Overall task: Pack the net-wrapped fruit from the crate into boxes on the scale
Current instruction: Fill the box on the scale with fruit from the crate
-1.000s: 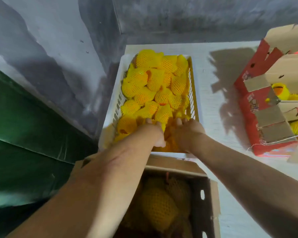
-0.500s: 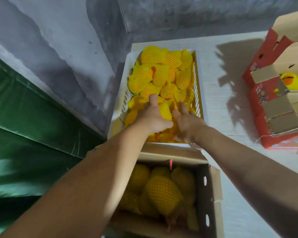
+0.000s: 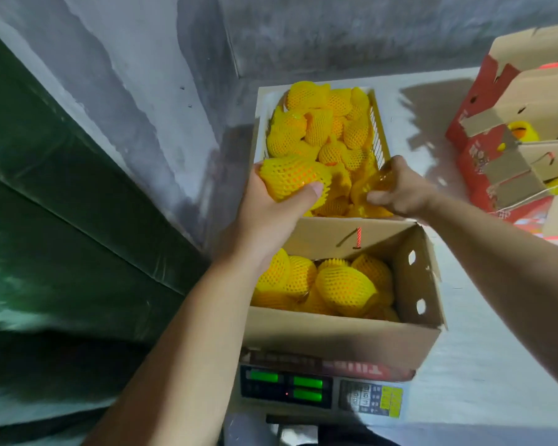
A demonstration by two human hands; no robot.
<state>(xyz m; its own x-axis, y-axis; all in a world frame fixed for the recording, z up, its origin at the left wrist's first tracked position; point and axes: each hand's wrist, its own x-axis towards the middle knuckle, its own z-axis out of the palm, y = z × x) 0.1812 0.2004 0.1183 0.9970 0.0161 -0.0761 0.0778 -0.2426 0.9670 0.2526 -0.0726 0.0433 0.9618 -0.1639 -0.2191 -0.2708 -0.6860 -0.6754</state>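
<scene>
A white plastic crate [image 3: 259, 123] holds several fruits in yellow foam nets. My left hand [image 3: 271, 210] grips one net-wrapped fruit [image 3: 292, 177], lifted above the crate's near left corner. My right hand [image 3: 400, 193] grips a second netted fruit [image 3: 369, 186], blurred, over the crate's near right end. In front of the crate an open cardboard box [image 3: 351, 336] stands on the scale [image 3: 322, 394]. It holds several netted fruits [image 3: 343, 288].
A red and brown carton [image 3: 509, 146] with open flaps and netted fruit inside stands at the right on the white table [image 3: 484, 349]. A grey wall runs behind, and a green tarpaulin [image 3: 62, 236] lies to the left.
Both hands were digging in the crate's near end. Now each has lifted a netted fruit and drawn back toward the box. The view has tilted down, revealing the scale.
</scene>
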